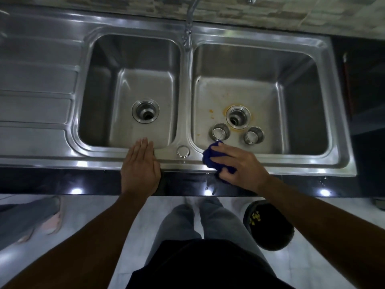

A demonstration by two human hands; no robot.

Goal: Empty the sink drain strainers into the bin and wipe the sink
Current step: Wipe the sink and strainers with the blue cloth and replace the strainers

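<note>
A: Head view. Left hand?
B: Left hand [140, 170] lies flat, palm down, fingers straight, holding nothing. It rests on the front rim of the sink [291, 163] at the left bowl [143, 84], fingertips just over the bowl edge.
A: Right?
B: Right hand [239, 165] clutches a bunched blue cloth [209, 156], fingers over it, thumb on the near side. Cloth is pressed on the front rim at the near-left corner of the right bowl [239, 88], with its tip over the edge.
A: Strainers?
B: Both are out of the drains, upright on the right bowl floor, apart from each other. Left strainer [219, 132] sits just near-left of the right drain [238, 117], close to the cloth tip; can't tell if they touch. Its perforated bottom shows. Right strainer [253, 135] sits near-right of the same drain, inside too blurred to read.
A: Drains?
B: Left drain [145, 112] and right drain both show dark open holes. Orange stains [210, 111] ring the right drain and spot the floor to its left.
A: Bin?
B: Bin [270, 232] is on the floor by the counter [62, 182] edge, partly under the right forearm. Dark, round, yellow scraps [255, 217] inside.
A: Rest?
B: Tap [188, 34] is at the back, above the divider. Drainboard [35, 90] is left of the left bowl. Metal ring [183, 151] sits on the front rim between the hands. Another person's foot [52, 217] is at far left.
</note>
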